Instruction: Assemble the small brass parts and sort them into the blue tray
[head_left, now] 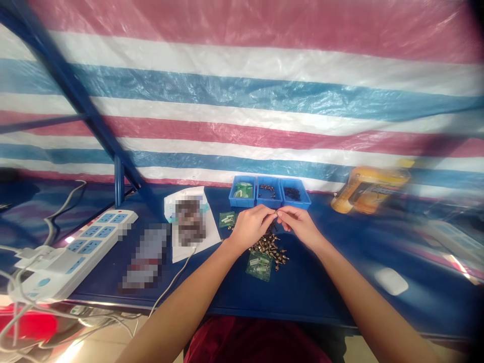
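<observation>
My left hand and my right hand meet fingertip to fingertip above the blue table. Both are closed in a pinch; whatever sits between the fingertips is too small to make out. Beneath them lies a loose pile of small brass-coloured metal fittings, partly covered by my left hand. A small green-tinted bag of pale pieces rests at the pile's near edge, and a similar bag lies left of my left hand. Just beyond the hands, a blue bin contains small metal parts.
Flanking that bin are one with green bags and one with dark parts. To the left lie a white sheet and a power strip with cables. A yellow bottle and a white mouse are at right.
</observation>
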`<move>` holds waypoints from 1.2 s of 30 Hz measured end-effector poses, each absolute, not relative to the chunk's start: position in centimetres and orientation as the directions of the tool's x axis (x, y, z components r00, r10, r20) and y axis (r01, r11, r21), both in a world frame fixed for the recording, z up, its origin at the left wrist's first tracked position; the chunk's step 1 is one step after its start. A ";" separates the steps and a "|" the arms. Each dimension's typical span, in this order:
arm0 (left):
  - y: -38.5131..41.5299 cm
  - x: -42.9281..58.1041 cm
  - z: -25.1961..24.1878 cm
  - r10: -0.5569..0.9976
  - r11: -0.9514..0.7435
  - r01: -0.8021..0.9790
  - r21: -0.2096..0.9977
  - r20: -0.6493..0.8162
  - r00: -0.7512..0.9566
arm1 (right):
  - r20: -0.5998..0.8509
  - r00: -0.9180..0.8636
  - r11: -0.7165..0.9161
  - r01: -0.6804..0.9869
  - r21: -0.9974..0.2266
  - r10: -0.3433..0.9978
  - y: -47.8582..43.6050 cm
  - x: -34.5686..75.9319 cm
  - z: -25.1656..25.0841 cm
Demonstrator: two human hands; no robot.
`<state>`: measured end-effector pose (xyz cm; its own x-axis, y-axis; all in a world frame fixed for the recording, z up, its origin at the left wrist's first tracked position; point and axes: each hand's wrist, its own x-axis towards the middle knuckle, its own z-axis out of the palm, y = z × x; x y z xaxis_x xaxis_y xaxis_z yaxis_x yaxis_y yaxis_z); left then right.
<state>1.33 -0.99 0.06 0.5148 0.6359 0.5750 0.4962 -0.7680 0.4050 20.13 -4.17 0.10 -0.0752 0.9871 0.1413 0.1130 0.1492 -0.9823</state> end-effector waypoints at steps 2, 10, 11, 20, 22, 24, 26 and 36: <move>-1.0 1.3 0.1 0.629 -0.773 0.500 0.391 0.576 0.522 | 0.138 -0.079 0.146 0.104 -0.984 0.987 -4.2 20.2 0.1; -1.0 1.4 0.2 0.606 -0.791 0.477 0.383 0.603 0.520 | 0.085 -0.087 0.092 0.073 -0.993 0.993 -4.3 20.1 0.5; -1.0 1.4 0.2 0.607 -0.790 0.475 0.387 0.603 0.518 | 0.087 -0.089 0.094 0.078 -0.993 0.992 -4.3 20.1 0.5; -0.9 1.1 0.6 0.687 -0.721 0.536 0.440 0.558 0.466 | 0.138 -0.058 0.141 0.062 -0.988 0.989 -3.9 20.4 0.2; -0.8 1.1 0.5 0.666 -0.740 0.531 0.413 0.561 0.492 | 0.128 -0.067 0.133 0.070 -0.989 0.989 -4.0 20.4 0.3; -0.8 1.1 0.5 0.648 -0.757 0.515 0.402 0.565 0.511 | 0.116 -0.081 0.122 0.077 -0.990 0.990 -4.1 20.3 0.4; -0.8 1.2 0.4 0.635 -0.769 0.499 0.401 0.567 0.525 | 0.106 -0.092 0.114 0.087 -0.990 0.990 -4.2 20.2 0.5; -1.2 1.4 0.6 0.643 -0.765 0.477 0.433 0.553 0.529 | 0.100 -0.109 0.109 0.081 -0.991 0.989 -4.2 20.1 0.5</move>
